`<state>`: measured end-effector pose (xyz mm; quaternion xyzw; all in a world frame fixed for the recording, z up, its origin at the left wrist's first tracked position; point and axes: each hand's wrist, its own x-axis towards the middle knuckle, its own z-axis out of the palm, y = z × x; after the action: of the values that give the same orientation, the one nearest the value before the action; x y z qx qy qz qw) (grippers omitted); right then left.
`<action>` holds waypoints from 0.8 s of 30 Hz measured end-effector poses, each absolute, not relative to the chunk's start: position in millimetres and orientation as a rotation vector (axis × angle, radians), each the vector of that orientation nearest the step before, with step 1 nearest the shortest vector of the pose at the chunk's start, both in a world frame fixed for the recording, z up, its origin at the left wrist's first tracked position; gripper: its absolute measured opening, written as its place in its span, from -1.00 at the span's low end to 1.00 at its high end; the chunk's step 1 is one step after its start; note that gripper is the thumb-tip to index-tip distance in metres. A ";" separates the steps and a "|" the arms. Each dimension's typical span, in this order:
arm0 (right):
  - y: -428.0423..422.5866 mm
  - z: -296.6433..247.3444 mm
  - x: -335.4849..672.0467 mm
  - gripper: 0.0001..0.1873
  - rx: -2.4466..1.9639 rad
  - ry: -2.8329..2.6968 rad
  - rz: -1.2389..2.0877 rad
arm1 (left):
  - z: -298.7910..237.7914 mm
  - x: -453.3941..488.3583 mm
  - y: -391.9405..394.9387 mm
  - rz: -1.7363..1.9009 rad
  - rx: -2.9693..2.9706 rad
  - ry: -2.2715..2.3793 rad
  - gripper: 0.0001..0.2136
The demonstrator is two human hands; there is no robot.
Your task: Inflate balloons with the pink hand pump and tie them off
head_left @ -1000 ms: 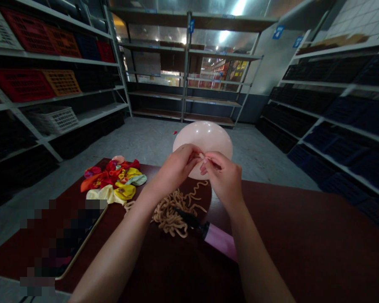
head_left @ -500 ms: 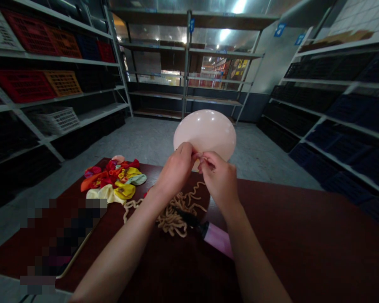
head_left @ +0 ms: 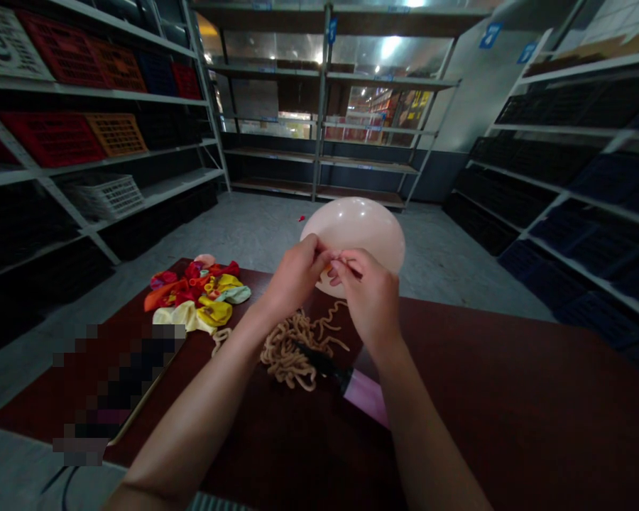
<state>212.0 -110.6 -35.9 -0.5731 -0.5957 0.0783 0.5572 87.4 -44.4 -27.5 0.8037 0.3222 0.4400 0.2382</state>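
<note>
An inflated pale pink balloon (head_left: 359, 223) floats just above the far edge of the dark red table (head_left: 511, 397). My left hand (head_left: 295, 273) and my right hand (head_left: 370, 294) meet at its neck, fingers pinched closed on the stretched rubber. Below my hands lies a tangle of beige curly cord (head_left: 290, 348). A pink hand pump with a black nozzle (head_left: 354, 387) rests on the table under my right wrist.
A heap of flat balloons in red, yellow, orange and pale green (head_left: 197, 294) lies at the table's left. A blurred-out patch (head_left: 111, 383) covers the near left corner. Metal shelving with red, orange and white crates (head_left: 74, 135) lines the left; dark bins (head_left: 575, 184) fill the right shelves.
Both hands stay pinched on the balloon's neck. The balloon rose a little half a second ago and has come back down, shifting slightly right as my head moved.
</note>
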 end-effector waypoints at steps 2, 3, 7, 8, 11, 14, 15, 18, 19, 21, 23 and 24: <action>-111.4 -35.4 213.3 -0.91 -1.337 -1.416 0.190 | -26.3 84.7 -43.5 1.171 2.226 0.820 -0.82; -111.8 -35.3 213.9 -0.91 -1.330 -1.422 0.195 | -25.6 83.3 -43.0 1.156 2.252 0.804 -0.82; -111.9 -35.5 213.0 -0.90 -1.265 -1.419 0.271 | -23.4 78.8 -41.8 1.119 2.363 0.767 -0.79; -111.5 -35.7 212.0 -0.90 -1.246 -1.392 0.297 | -23.3 78.1 -41.7 1.121 2.374 0.742 -0.78; -109.1 -35.8 209.1 -0.88 -1.176 -1.256 0.427 | -23.8 76.1 -42.3 1.182 2.307 0.648 -0.89; -107.1 -34.2 209.1 -0.86 -1.065 -1.147 0.628 | -23.1 72.5 -43.7 1.221 2.181 0.569 -0.80; -107.0 -33.1 209.7 -0.86 -1.030 -1.123 0.684 | -22.1 70.8 -44.3 1.208 2.173 0.540 -0.77; -108.4 -28.7 212.0 -0.87 -0.970 -1.065 0.800 | -17.2 66.1 -46.6 1.191 2.260 0.468 -0.82; -109.3 -27.1 212.6 -0.86 -0.961 -1.047 0.827 | -15.6 65.2 -47.6 1.214 2.306 0.460 -0.83; -111.3 -24.5 213.4 -0.86 -0.941 -1.018 0.876 | -13.6 64.8 -49.8 1.300 2.395 0.452 -0.85; -112.9 -22.9 213.6 -0.85 -0.905 -0.993 0.932 | -13.9 65.8 -51.7 1.416 2.470 0.400 -0.88; -113.4 -22.7 213.6 -0.84 -0.887 -0.988 0.967 | -14.6 66.4 -52.4 1.480 2.496 0.355 -0.89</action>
<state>213.6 -113.4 -22.7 -0.3951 -0.4405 0.4310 0.6813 66.4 -52.4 -14.6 0.8486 0.1207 0.5034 0.1089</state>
